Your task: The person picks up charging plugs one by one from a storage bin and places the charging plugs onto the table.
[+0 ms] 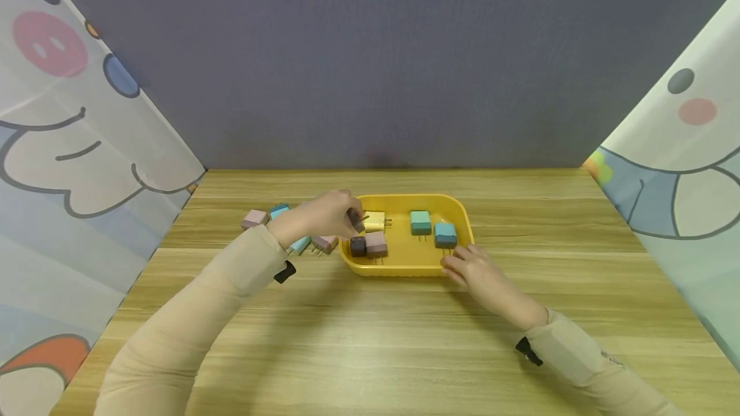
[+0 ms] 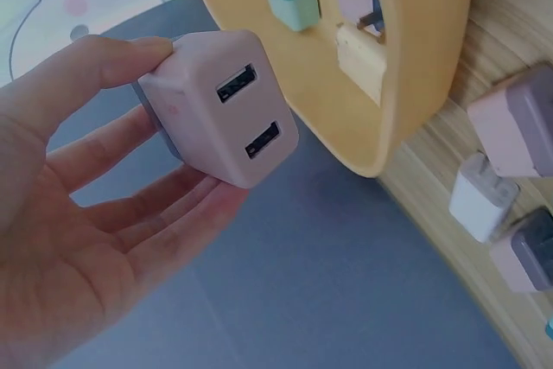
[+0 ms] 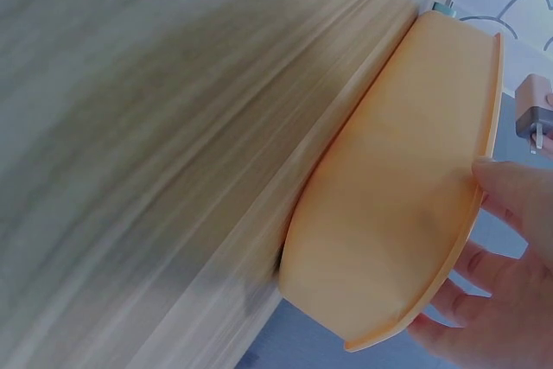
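My left hand (image 1: pixel 331 213) pinches a pink USB wall charger (image 2: pixel 216 105) with a grey prong side, above the left end of a yellow tray (image 1: pixel 405 271). Two USB ports on it face the left wrist camera. At the tray's front right corner, my right hand (image 1: pixel 482 278) holds the rim, thumb on the outer side and fingers over the edge. Inside the tray lie a pale yellow charger (image 1: pixel 374 221), a pink charger (image 1: pixel 376 244), a dark charger (image 1: pixel 358 246), a green charger (image 1: pixel 420 222) and a blue charger (image 1: pixel 446 235).
Left of the tray, several more chargers lie on the wooden table (image 1: pixel 566 230), among them a pink one (image 1: pixel 254 219), a light blue one (image 1: pixel 299 246) and a white one (image 2: pixel 484 196). My left forearm partly covers this group. A grey panel (image 1: pixel 381 69) rises behind the table.
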Available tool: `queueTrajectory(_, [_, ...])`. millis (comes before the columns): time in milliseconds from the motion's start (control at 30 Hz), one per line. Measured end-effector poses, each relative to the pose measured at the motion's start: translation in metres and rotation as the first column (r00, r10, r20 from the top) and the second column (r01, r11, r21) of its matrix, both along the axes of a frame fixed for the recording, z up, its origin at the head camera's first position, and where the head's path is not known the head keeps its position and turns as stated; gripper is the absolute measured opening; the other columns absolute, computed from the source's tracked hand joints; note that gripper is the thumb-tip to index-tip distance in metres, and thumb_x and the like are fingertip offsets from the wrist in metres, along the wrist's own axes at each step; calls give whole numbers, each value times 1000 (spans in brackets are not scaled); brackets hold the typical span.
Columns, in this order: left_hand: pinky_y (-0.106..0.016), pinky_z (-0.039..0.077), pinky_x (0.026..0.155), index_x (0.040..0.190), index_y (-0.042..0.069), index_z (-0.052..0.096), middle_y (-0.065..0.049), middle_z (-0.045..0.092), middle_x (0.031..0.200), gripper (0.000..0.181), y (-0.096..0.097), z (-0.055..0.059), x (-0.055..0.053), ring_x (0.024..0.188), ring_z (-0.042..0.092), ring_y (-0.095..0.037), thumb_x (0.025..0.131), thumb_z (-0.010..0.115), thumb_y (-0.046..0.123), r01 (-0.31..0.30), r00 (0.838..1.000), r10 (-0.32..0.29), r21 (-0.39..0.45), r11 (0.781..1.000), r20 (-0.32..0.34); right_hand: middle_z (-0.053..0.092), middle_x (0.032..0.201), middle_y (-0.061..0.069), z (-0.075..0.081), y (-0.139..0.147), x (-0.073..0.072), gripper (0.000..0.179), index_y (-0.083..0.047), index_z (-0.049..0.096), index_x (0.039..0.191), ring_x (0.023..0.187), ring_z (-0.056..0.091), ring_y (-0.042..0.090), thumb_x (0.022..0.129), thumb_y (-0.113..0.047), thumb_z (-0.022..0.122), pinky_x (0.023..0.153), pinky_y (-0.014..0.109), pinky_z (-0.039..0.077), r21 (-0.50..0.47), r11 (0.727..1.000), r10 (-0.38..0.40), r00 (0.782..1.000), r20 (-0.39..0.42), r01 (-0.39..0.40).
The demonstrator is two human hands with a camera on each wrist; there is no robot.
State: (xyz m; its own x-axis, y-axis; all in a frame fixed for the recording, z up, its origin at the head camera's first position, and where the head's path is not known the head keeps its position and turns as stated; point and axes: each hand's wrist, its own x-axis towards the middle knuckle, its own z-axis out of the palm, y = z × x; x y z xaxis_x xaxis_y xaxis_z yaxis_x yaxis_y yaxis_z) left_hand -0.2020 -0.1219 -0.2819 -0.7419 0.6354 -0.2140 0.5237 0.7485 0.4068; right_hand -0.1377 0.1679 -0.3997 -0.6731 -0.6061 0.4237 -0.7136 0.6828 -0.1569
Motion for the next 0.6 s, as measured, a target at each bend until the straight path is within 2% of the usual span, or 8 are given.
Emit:
queueTrajectory(100, [-24,44,62,100,3,62,-2,58,88,24,-6,1,2,72,54,-12,76,63,5,-33,999,33,14,999,19,52,76,0,0,0,0,12,-5,64,88,69,42,15,77,-10,66,75,45,43,0,1000,-1,1000,-2,1])
queueTrajectory(400, [-23,48,66,107,0,61,-5,59,91,33,-27,-1,6,74,57,-11,74,64,3,-95,996,95,60,994,5,52,76,0,-1,0,0,12,-5,64,87,69,42,15,76,-9,66,74,44,43,4,1000,-8,1000,2,8])
queueTrajectory(600, [-25,48,66,96,2,64,-5,58,88,25,-40,-1,7,74,56,-13,72,67,7,-137,990,138,75,988,-9,51,75,-1,-1,0,0,12,-6,64,87,69,40,15,77,-10,66,74,43,43,5,1000,-15,1000,9,15])
